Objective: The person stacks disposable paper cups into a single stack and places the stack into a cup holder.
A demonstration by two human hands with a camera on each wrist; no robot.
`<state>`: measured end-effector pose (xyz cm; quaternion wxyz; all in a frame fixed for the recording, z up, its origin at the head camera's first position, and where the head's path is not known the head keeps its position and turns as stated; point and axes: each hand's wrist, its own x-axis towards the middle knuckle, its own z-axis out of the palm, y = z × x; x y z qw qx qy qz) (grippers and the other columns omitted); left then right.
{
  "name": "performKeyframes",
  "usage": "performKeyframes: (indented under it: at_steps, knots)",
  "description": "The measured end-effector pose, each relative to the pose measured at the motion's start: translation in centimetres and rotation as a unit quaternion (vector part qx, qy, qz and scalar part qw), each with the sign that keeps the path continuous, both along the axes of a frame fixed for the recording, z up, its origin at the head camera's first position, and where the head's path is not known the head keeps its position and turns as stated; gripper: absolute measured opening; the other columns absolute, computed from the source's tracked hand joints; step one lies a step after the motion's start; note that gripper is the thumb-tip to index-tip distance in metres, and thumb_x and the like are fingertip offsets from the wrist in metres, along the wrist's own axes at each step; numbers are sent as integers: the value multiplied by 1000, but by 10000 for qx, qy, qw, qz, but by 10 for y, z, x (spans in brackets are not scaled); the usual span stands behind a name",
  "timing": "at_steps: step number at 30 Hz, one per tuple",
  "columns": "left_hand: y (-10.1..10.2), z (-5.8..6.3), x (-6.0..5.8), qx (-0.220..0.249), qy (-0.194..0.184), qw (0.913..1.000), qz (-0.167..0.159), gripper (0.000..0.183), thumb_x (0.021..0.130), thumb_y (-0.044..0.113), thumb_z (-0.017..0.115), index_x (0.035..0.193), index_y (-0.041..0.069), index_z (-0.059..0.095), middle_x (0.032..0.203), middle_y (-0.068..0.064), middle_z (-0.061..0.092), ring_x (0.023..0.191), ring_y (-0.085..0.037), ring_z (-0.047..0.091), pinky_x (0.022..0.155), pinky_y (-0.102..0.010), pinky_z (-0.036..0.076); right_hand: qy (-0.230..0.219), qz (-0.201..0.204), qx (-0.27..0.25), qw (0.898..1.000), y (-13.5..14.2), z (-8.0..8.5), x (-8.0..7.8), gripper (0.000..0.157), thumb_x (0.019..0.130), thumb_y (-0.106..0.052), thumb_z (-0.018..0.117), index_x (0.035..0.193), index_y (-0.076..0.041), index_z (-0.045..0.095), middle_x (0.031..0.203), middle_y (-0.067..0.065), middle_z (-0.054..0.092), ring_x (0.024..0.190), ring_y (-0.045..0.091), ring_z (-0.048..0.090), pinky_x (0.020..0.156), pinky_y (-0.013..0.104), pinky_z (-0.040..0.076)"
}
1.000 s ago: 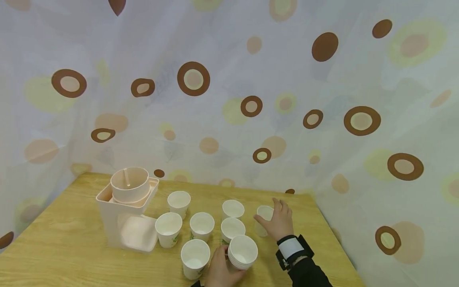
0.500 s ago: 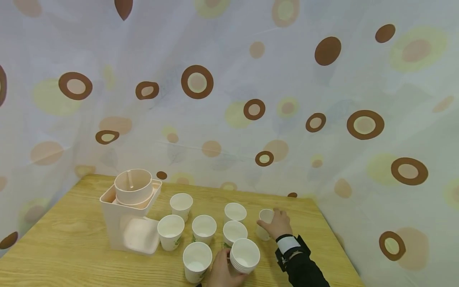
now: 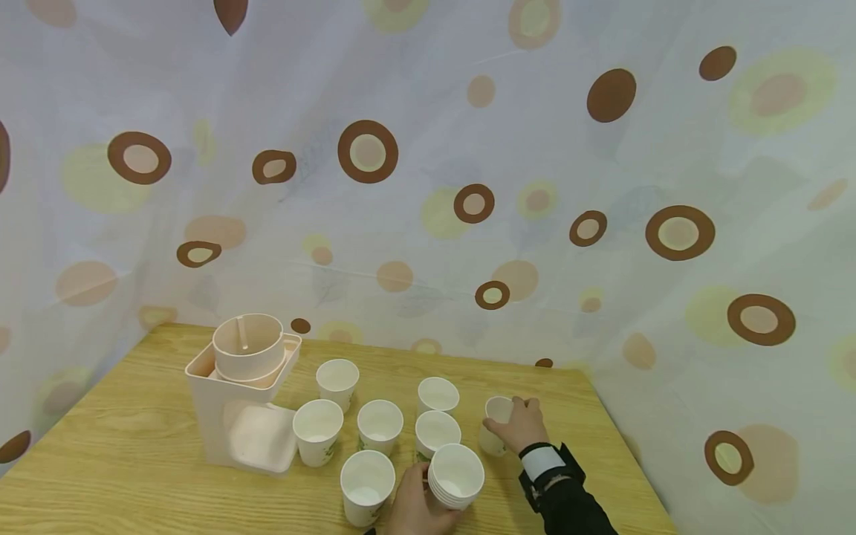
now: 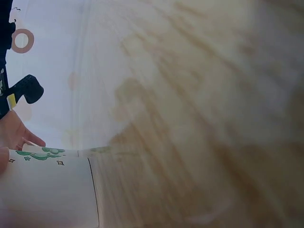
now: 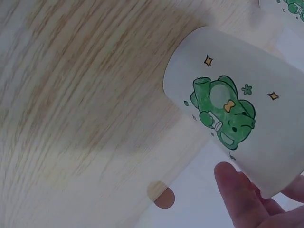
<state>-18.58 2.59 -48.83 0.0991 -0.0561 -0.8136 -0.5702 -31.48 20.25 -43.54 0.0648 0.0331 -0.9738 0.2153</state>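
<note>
At the front, my left hand (image 3: 413,505) grips a stack of white paper cups (image 3: 456,479), mouths up, with several rims nested together. Further right, my right hand (image 3: 524,427) pinches a single paper cup (image 3: 492,441) near its rim, thumb on one side and fingers on the other. The right wrist view shows a green bear printed on this paper cup (image 5: 275,118), with fingers (image 5: 235,192) at its rim end. In the left wrist view a white paper cup (image 4: 50,190) with green print fills the lower left corner.
Several single paper cups stand mouth up left of the stack, among them a front cup (image 3: 368,483) and a back cup (image 3: 337,380). A pale pink container (image 3: 212,416) with a round bowl (image 3: 249,360) on top stands at left. Behind the wooden table (image 3: 120,461) hangs a spotted sheet (image 3: 414,96).
My right hand has come down onto the single cup and closed its fingers at the rim; the cup has shifted slightly toward me. My left hand stays with the stack.
</note>
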Motion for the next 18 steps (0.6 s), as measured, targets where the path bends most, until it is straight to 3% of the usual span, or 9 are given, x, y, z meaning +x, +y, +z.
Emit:
performKeyframes:
  at_steps: [7,12,18]
  knots:
    - [1,2,0,94,-194,9998,-8,64,63,18,81,112,-8,49,106,-18,56,96,-32,57,84,-53,51,85,272,-23,9996,7,-7,8,79,68,-27,74,125,18,43,106,38,51,89,45,58,75,56,55]
    - [1,3,0,146,-345,9993,-6,66,62,18,81,113,-9,49,108,-20,56,98,-34,56,86,-55,49,96,431,-88,9990,8,5,27,77,69,-26,73,125,17,42,108,37,50,88,43,58,74,55,54]
    - [2,3,0,99,-190,9998,-2,66,62,18,82,113,-9,48,107,-19,56,96,-33,56,85,-54,50,207,556,-198,9980,14,12,45,74,69,-27,74,122,15,45,105,33,51,84,36,58,71,51,55]
